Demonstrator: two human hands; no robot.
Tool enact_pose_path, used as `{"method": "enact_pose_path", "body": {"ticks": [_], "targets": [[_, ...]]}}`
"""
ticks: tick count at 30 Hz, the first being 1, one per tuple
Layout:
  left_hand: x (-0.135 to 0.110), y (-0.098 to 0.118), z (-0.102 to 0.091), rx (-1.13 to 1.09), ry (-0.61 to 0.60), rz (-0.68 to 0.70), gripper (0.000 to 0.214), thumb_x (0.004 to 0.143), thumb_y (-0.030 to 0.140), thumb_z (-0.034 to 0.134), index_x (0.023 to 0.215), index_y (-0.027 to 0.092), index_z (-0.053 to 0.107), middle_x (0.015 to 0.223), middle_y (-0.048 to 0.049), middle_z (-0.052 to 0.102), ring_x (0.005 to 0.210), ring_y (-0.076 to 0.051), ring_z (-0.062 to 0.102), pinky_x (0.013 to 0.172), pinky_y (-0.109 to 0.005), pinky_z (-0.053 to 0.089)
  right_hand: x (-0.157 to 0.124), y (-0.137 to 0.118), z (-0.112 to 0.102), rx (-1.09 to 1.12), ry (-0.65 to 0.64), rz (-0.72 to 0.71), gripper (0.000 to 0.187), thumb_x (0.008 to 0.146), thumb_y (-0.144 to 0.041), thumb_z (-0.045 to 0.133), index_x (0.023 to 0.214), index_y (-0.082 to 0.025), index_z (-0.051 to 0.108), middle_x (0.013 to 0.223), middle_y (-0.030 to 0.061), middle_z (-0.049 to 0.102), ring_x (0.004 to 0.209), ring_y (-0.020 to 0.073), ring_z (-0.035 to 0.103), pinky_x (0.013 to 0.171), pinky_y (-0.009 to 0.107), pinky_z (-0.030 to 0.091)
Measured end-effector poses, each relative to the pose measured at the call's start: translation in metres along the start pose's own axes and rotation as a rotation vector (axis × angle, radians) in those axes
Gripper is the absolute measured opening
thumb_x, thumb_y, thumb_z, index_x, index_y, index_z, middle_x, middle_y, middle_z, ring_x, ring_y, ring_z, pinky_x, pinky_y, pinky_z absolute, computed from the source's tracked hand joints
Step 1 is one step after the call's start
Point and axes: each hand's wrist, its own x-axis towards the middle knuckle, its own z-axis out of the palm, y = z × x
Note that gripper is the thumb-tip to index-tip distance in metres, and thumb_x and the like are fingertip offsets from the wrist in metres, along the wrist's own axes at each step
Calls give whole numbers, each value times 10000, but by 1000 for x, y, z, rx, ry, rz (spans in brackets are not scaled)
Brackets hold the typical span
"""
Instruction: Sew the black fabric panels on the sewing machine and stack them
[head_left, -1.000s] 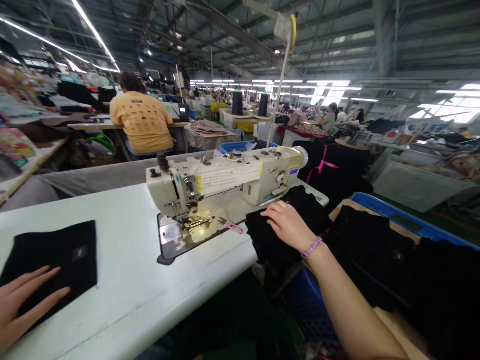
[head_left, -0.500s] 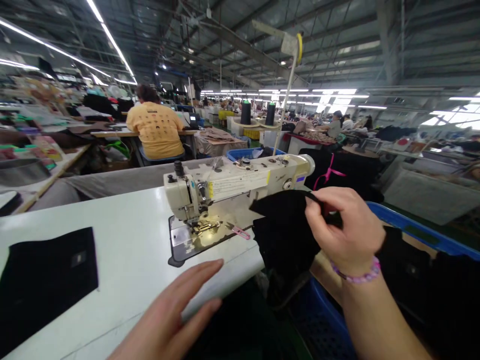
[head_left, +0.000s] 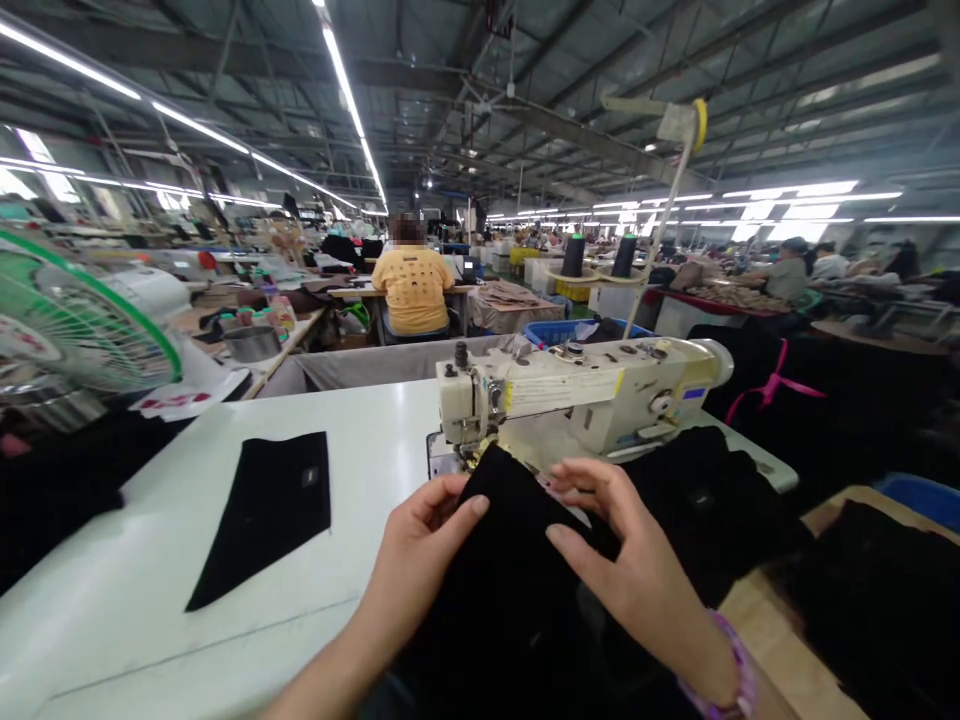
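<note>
A black fabric piece (head_left: 517, 580) hangs in front of the sewing machine (head_left: 570, 395). My left hand (head_left: 424, 550) pinches its upper left edge between thumb and fingers. Along the other edge, my right hand (head_left: 637, 560) has its thumb touching the cloth and its fingers spread apart above it. The cloth hides part of the needle area. Another black piece with a small label (head_left: 259, 510) lies flat on the white table (head_left: 375, 410) to the left. More black cloth (head_left: 709, 490) lies right of my right hand.
A green fan (head_left: 97, 310) stands at the left. Black thread cones (head_left: 574, 257) sit behind the machine near a blue basket (head_left: 544, 333). A person in a yellow shirt (head_left: 412, 290) sits ahead. Dark cloth with a pink tie (head_left: 772, 385) is at the right.
My view has turned left. My right hand has brought the black fabric from the right to the front, and my left hand, open before, now pinches it. My right hand's fingers have spread.
</note>
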Motion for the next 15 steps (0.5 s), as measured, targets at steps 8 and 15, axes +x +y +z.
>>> {"method": "enact_pose_path", "body": {"ticks": [8, 15], "targets": [[-15, -11, -7, 382, 48, 398, 112, 846, 341, 671, 815, 249, 728, 816, -9, 736, 750, -178, 688, 726, -274, 573, 19, -12, 19, 107, -92, -27, 113, 857, -214, 713, 957, -243, 670, 921, -12, 679, 878, 154, 641, 824, 258, 522], [-30, -10, -6, 560, 267, 657, 260, 862, 265, 688, 1117, 300, 723, 989, -44, 708, 909, -209, 685, 813, -343, 590, 19, -8, 26, 134, -135, 34, 62, 862, -235, 705, 820, -222, 660, 798, -23, 663, 776, 153, 624, 760, 268, 490]]}}
